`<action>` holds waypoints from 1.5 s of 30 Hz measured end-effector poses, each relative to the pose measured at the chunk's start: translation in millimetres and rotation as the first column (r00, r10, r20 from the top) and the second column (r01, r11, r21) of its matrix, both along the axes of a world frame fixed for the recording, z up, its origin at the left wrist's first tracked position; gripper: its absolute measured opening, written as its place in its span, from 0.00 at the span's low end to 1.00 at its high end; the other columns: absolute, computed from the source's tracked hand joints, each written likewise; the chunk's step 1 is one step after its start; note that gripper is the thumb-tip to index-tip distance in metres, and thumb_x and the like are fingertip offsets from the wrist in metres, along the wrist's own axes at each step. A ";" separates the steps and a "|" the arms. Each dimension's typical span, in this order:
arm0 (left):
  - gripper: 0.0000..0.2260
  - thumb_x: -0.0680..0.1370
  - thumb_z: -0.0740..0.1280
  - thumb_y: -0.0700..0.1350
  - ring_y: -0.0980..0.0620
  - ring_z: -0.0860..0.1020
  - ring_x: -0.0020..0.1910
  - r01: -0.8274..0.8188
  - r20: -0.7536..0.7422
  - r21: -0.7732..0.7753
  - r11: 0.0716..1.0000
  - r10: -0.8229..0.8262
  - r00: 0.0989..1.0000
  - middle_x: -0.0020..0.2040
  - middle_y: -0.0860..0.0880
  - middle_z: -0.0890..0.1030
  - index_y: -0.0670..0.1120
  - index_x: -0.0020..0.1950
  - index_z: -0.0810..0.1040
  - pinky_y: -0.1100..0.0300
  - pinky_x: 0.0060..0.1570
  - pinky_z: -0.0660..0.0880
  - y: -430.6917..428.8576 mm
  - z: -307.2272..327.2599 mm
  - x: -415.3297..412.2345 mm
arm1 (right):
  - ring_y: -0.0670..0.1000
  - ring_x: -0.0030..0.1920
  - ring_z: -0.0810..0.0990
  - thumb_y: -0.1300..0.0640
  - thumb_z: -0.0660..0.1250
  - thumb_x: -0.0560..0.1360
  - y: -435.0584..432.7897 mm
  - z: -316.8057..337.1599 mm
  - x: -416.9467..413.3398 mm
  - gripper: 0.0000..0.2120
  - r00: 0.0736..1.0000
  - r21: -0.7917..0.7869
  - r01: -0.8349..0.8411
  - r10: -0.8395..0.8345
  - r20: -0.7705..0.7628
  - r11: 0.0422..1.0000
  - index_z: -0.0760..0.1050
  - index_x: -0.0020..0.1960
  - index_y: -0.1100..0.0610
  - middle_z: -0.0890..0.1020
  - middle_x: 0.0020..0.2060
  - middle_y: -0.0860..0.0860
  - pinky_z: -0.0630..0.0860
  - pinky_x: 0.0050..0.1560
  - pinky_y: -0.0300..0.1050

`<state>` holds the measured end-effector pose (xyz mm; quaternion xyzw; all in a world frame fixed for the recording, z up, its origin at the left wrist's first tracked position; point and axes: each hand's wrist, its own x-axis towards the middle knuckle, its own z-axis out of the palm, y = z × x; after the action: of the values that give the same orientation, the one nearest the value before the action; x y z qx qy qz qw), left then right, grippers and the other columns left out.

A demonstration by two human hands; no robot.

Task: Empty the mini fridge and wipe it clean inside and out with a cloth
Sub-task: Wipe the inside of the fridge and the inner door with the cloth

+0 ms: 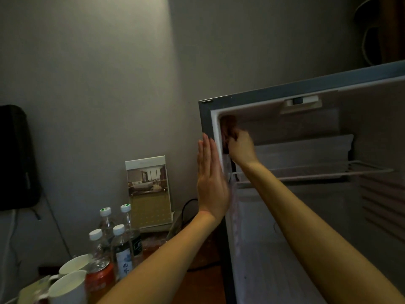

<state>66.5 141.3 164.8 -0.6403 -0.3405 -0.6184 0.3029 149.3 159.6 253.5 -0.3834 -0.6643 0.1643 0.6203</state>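
Note:
The mini fridge (306, 88) stands open on the right, its white inside bare except for a wire shelf (317, 172). My right hand (240, 147) reaches into the upper left corner and grips a dark brown cloth (228, 126) against the inner left wall. My left hand (211, 178) lies flat, fingers straight and pointing up, against the fridge's outer left side near its front edge.
Several water bottles (119, 244), a red can (99, 277) and two white cups (68, 286) stand on the wooden surface at the lower left. A framed picture card (148, 191) leans on the wall behind them. A black bag (15, 156) hangs at far left.

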 end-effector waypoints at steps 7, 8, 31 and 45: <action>0.25 0.78 0.48 0.35 0.44 0.50 0.78 -0.052 0.002 0.064 0.997 0.052 0.999 0.77 0.39 0.55 0.37 0.76 0.52 0.55 0.77 0.44 3.2 -2.4 -2.3 | 0.65 0.56 0.78 0.62 0.59 0.78 -2.0 -42.2 13.1 0.13 0.904 -0.134 0.218 -0.148 0.401 0.967 0.77 0.56 0.68 0.80 0.55 0.66 0.73 0.53 0.51; 0.25 0.79 0.49 0.35 0.45 0.50 0.78 -0.061 0.006 0.067 0.996 0.060 0.998 0.77 0.39 0.55 0.36 0.76 0.53 0.55 0.77 0.44 3.7 -2.5 -2.1 | 0.64 0.55 0.78 0.61 0.60 0.78 -9.7 -44.4 15.6 0.13 0.896 -0.126 0.217 -0.146 0.419 0.968 0.77 0.55 0.67 0.81 0.54 0.65 0.74 0.53 0.51; 0.27 0.81 0.54 0.38 0.47 0.48 0.78 0.004 0.031 0.000 1.000 -0.004 1.000 0.78 0.42 0.52 0.43 0.78 0.48 0.54 0.77 0.45 0.5 -19.4 -0.3 | 0.50 0.56 0.79 0.65 0.63 0.77 -31.1 -105.6 17.0 0.10 0.943 0.334 0.166 -0.248 0.222 0.928 0.80 0.53 0.58 0.82 0.53 0.53 0.50 0.76 0.58; 0.27 0.84 0.49 0.51 0.49 0.45 0.78 0.068 0.007 -0.119 0.991 -0.068 0.998 0.79 0.54 0.40 0.50 0.79 0.39 0.55 0.77 0.47 -4.4 -92.0 -2.3 | 0.45 0.54 0.81 0.66 0.60 0.76 -36.0 -227.0 12.2 0.24 0.954 0.156 -0.139 0.174 -0.242 0.978 0.78 0.55 0.37 0.82 0.53 0.41 0.80 0.52 0.57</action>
<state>64.2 136.9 72.8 -0.6673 -0.3552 -0.6080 0.2425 161.5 123.6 26.5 -0.2617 -0.6171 0.2148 0.7103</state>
